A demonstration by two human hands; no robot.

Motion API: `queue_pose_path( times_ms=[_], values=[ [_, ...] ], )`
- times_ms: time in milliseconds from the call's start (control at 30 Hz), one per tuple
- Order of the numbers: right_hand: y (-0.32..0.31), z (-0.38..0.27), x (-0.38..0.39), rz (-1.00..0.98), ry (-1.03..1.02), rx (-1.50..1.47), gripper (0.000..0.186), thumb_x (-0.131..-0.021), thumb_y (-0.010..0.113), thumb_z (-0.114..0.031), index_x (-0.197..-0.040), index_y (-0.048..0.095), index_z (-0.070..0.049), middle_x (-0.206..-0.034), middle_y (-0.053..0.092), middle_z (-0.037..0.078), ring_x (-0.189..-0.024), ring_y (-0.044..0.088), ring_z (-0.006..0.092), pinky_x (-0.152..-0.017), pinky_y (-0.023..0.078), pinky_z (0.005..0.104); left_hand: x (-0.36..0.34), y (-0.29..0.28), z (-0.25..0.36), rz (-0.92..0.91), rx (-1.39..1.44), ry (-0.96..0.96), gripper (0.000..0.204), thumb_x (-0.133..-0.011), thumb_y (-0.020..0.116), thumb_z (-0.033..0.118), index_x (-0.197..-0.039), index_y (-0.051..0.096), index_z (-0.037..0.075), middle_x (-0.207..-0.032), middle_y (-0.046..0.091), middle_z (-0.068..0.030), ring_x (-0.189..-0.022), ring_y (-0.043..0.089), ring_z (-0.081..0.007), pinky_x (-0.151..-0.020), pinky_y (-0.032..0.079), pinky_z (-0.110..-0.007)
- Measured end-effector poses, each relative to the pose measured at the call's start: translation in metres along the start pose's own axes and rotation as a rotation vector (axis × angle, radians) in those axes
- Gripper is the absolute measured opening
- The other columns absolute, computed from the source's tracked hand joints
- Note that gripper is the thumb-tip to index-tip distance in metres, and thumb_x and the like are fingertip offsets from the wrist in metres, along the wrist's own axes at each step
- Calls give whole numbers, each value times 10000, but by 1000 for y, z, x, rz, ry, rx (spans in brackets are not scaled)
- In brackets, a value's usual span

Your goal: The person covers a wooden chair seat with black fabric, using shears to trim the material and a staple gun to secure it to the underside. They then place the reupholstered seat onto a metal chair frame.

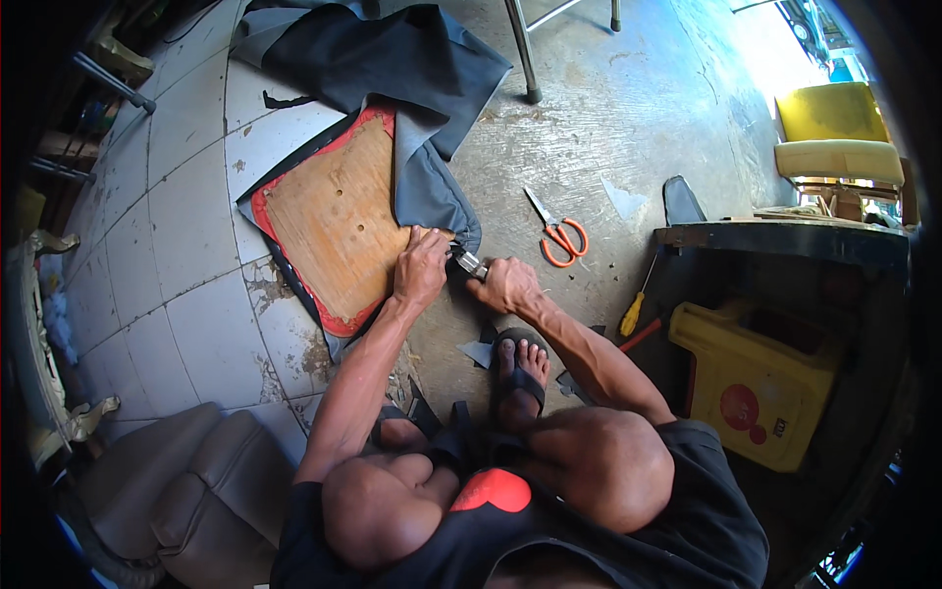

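A wooden seat board [329,211] lies on the floor with its bare face up, red padding [263,211] showing round its rim. Dark grey upholstery fabric [432,187] spreads beneath it and folds over its right side. At the board's near right corner, my left hand [422,267] presses the folded fabric edge against the wood, its fingers closed. My right hand [507,286] is wrapped round a silver staple gun [469,262], whose nose sits at that same corner. My palm hides much of the tool.
Orange-handled scissors [559,236] and a yellow-handled screwdriver [633,312] lie to the right. Beyond them stand a dark bench [785,236] and a yellow crate [731,393]. Brown cushions [211,481] sit at lower left; a metal stool leg [523,54] stands at the back. Fabric scraps [624,199] are scattered about.
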State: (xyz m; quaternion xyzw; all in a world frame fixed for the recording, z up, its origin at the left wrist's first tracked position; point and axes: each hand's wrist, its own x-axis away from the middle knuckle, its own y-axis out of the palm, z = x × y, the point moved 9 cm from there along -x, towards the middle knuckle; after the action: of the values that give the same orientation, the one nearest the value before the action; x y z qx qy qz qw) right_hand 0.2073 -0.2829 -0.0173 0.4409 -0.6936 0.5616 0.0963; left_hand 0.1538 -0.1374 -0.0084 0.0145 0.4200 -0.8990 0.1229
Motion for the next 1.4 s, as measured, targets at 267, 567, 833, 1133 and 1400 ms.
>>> queue_pose_path(
  times_ms=[267,567,833,1133,1400],
  values=[
    [0,8,11,-125,-16,-45,491,-889,634,-457,-1166,707,-57,-999,723,294,-985,713,446,-871,555,522,6,-22,4,-62,-1,231,140,-836,707,55,-971,683,30,-1089,708,-149,-1133,659,-351,-1074,470,-537],
    [26,-14,13,-41,68,-115,492,-894,658,-423,-1160,701,-11,-994,716,323,-1004,701,473,-895,554,527,-1,-22,-7,51,40,175,40,-868,663,61,-907,671,66,-948,703,-102,-923,680,-348,-742,586,-464],
    [23,-16,11,-63,91,-162,582,-901,634,-514,-1129,722,15,-1056,718,313,-1062,692,464,-947,541,519,-1,-21,-11,5,58,146,61,-869,665,67,-903,703,101,-971,728,-70,-974,706,-313,-757,599,-435],
    [36,-26,12,30,34,-179,516,-900,647,-465,-1114,711,0,-990,714,322,-1013,697,471,-887,550,525,-10,-20,-11,-19,57,157,152,-830,734,42,-973,731,92,-1048,734,-87,-1044,699,-305,-804,596,-404],
    [14,-3,42,-140,86,-238,524,-889,652,-429,-1198,680,-6,-1058,711,317,-1057,690,465,-922,540,517,0,-42,24,83,190,77,180,-870,678,89,-1040,649,36,-1120,635,-157,-1075,618,-381,-946,502,-489]
  ],
)
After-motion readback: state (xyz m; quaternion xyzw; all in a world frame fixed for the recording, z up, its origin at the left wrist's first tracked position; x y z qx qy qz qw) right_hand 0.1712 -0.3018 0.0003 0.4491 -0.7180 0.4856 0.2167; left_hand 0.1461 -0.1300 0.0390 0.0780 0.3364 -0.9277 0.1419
